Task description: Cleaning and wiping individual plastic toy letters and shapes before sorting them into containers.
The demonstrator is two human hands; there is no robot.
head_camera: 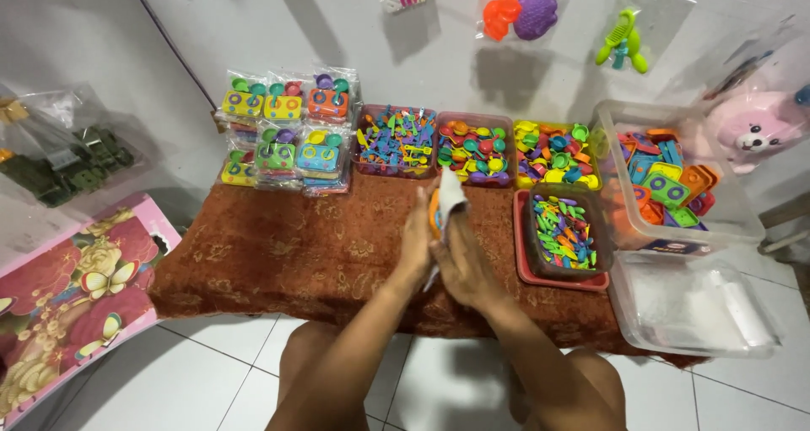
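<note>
Together, left hand (415,237), right hand (462,262), crinkly clear plastic bag (450,196)

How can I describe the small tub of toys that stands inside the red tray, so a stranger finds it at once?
Start at the brown patterned cloth on the low table and go to its right side, just right of the two hands. There a red tray holds one dark clear tub of small mixed-colour pieces. Unlike the tubs along the wall, it sits nearer and alone in a tray.
</note>
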